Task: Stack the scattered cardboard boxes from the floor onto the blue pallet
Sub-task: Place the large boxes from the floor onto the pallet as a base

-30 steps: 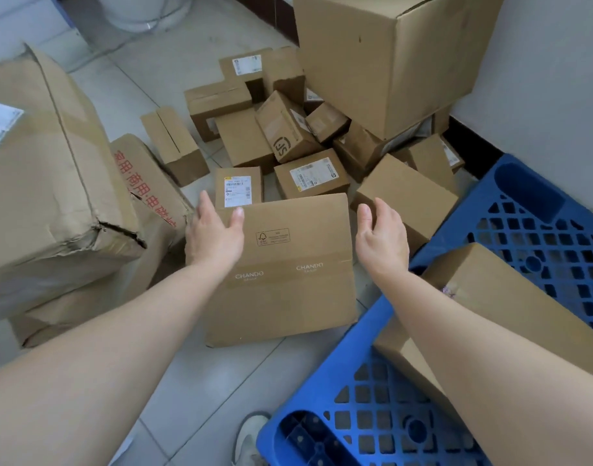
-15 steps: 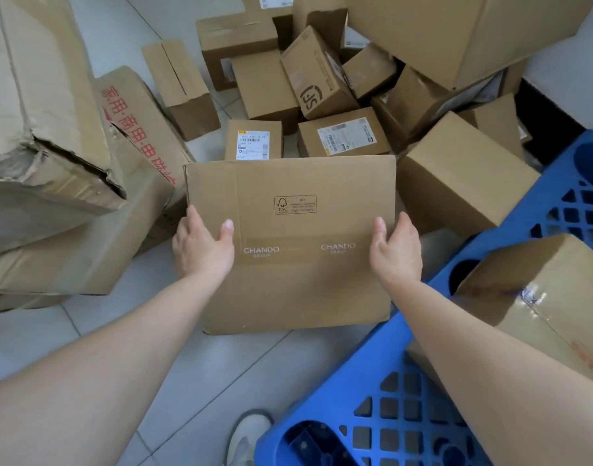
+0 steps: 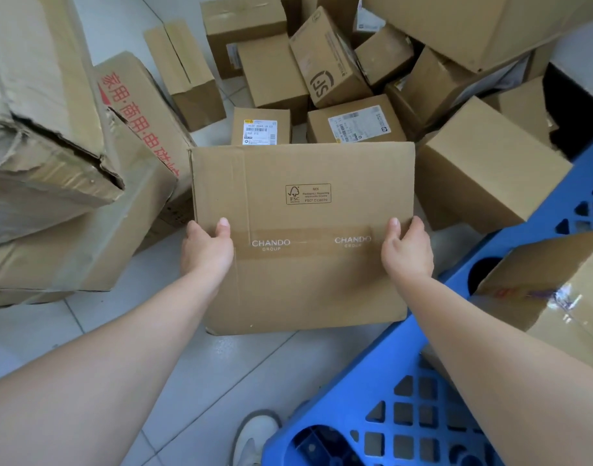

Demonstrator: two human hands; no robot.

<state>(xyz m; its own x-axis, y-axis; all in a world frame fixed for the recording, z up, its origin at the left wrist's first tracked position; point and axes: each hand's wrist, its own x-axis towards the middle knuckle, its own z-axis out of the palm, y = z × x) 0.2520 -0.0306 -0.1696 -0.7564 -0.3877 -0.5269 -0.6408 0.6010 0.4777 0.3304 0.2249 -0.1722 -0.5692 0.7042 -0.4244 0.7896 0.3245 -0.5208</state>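
Note:
A flat brown box printed CHANDO (image 3: 305, 210) fills the middle of the view, above the tiled floor. My left hand (image 3: 206, 248) grips its left edge with the thumb on top. My right hand (image 3: 407, 250) grips its right edge the same way. The blue pallet (image 3: 406, 408) lies at the lower right, with one taped cardboard box (image 3: 550, 294) on it. Behind the held box, several smaller cardboard boxes (image 3: 325, 58) lie heaped on the floor.
Big crushed boxes (image 3: 49, 136) are stacked at the left, one with red lettering. A large box (image 3: 469, 25) leans over the heap at the top right. A plain box (image 3: 486, 169) sits beside the pallet's corner. My white shoe (image 3: 254, 435) shows at the bottom.
Both hands have closed on the sides of the CHANDO box. The box now looks larger and nearer, apparently lifted toward me.

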